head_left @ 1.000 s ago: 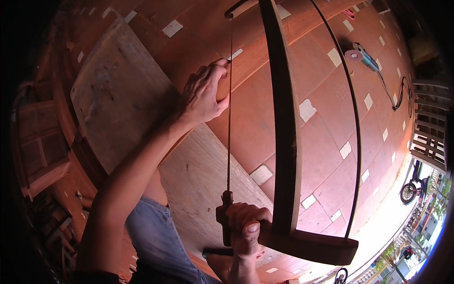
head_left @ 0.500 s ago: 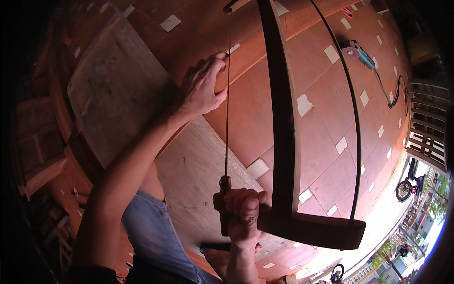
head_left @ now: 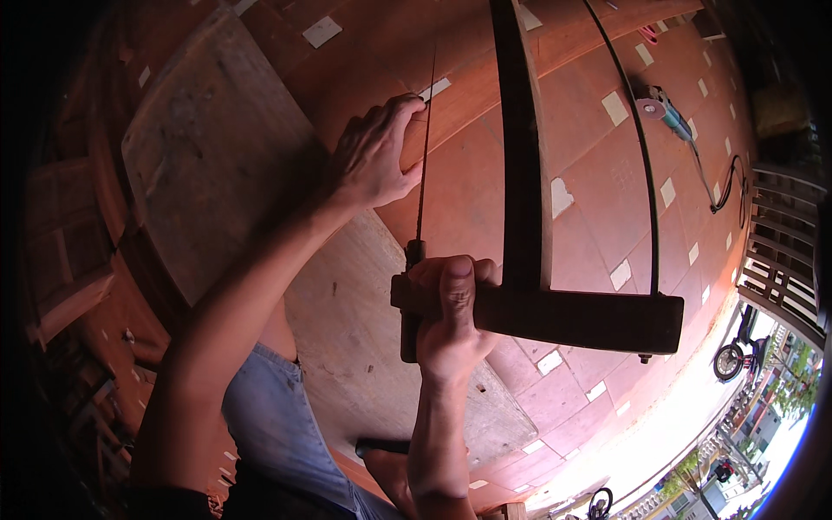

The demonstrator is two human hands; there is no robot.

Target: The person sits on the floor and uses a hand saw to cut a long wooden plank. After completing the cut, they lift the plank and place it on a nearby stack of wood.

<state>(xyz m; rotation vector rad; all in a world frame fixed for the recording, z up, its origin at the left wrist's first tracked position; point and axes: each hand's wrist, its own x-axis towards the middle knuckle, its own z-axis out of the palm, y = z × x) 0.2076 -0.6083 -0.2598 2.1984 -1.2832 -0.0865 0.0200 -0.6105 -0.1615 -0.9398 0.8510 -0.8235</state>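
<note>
My right hand (head_left: 455, 308) is closed around the handle end of a wooden frame saw (head_left: 524, 173). The saw's thin blade (head_left: 425, 165) runs away from me, close beside the fingers of my left hand (head_left: 377, 156). That left hand grips the near end of a long reddish-brown wooden plank (head_left: 477, 108), thumb at the near edge and fingers over the far side. The blade crosses the plank just right of those fingers; how deep it sits in the wood I cannot tell. The far end of the saw lies out of view.
A wide worn wooden board (head_left: 225, 147) lies under my left arm, with my jeans-clad leg (head_left: 277, 425) against it. On the tiled floor (head_left: 598, 234) at the right rests an angle grinder (head_left: 667, 113) with its cord. Beyond stand a slatted wooden piece (head_left: 784, 243) and a motorbike (head_left: 737, 351).
My right hand has pushed the frame saw forward, away from me, and its crossbar now sits more level. My left hand keeps its hold on the plank, while the view has shifted slightly.
</note>
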